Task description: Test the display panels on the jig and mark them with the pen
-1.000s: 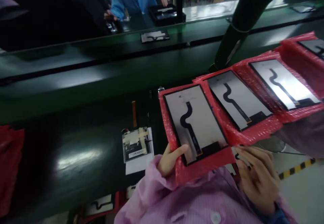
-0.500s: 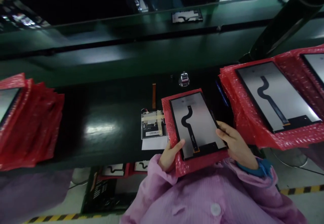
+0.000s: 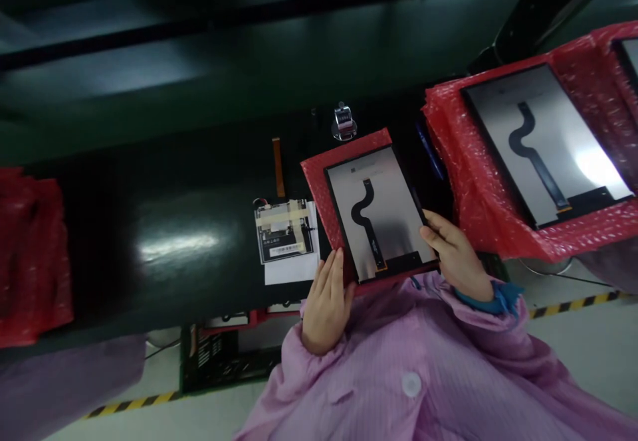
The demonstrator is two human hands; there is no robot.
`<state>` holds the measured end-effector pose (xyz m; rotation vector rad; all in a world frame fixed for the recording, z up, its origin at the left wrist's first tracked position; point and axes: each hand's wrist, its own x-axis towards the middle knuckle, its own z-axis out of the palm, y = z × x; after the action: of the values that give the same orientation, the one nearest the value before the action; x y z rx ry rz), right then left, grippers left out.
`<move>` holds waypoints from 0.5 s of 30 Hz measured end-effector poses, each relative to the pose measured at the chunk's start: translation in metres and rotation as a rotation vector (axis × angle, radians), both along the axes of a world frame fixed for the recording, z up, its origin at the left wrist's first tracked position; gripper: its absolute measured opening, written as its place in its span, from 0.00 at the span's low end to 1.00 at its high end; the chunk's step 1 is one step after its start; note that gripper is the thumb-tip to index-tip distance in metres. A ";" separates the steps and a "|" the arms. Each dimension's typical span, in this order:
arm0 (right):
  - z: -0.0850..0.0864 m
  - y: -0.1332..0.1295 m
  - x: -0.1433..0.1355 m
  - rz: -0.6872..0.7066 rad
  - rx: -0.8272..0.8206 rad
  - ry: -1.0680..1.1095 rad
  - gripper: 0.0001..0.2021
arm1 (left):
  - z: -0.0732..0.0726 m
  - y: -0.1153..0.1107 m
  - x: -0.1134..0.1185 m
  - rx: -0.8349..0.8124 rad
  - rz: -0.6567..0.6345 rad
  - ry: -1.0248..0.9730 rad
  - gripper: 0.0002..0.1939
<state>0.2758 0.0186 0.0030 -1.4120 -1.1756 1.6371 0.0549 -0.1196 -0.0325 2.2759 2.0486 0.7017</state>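
A silver-backed display panel (image 3: pixel 396 212) with a black wavy flex cable (image 3: pixel 367 218) lies on a red bubble-wrap bag (image 3: pixel 319 175) in front of my body. My right hand (image 3: pixel 461 258) grips the panel's right edge, thumb on top. At the lower left, my left hand (image 3: pixel 326 301) rests against the bag's edge with its fingers stretched out. Left of the bag sits a small circuit board assembly (image 3: pixel 284 228) with tape across it, over a white sheet (image 3: pixel 286 275). An orange flex strip (image 3: pixel 278 167) extends behind it.
A chrome tally counter (image 3: pixel 343 122) stands behind the bag. A blue pen (image 3: pixel 429 149) lies beside the right stack of red bubble-wrap bags (image 3: pixel 448 162), topped by another display panel (image 3: pixel 553 142). More red bags (image 3: pixel 37 255) are at left. Below the bench edge is a dark crate (image 3: pixel 229 361).
My left hand has let go of the panel's lower left corner and now lies with straightened fingers along the bag. My right hand keeps its hold. The view has tilted downward.
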 end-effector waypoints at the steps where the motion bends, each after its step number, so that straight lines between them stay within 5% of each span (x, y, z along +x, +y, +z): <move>1: -0.001 0.000 0.000 0.002 0.007 -0.005 0.22 | 0.001 0.004 -0.001 -0.012 0.004 -0.004 0.38; 8: -0.005 0.005 -0.008 0.097 0.151 -0.214 0.23 | 0.014 0.024 -0.017 -0.076 -0.022 -0.023 0.38; 15: 0.027 0.016 -0.027 0.282 0.619 -1.050 0.24 | 0.013 0.021 -0.012 -0.101 -0.058 -0.045 0.34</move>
<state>0.2490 0.0341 0.0297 -1.7224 -2.2816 0.4553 0.0431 -0.0990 -0.0195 2.2340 1.9427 0.6261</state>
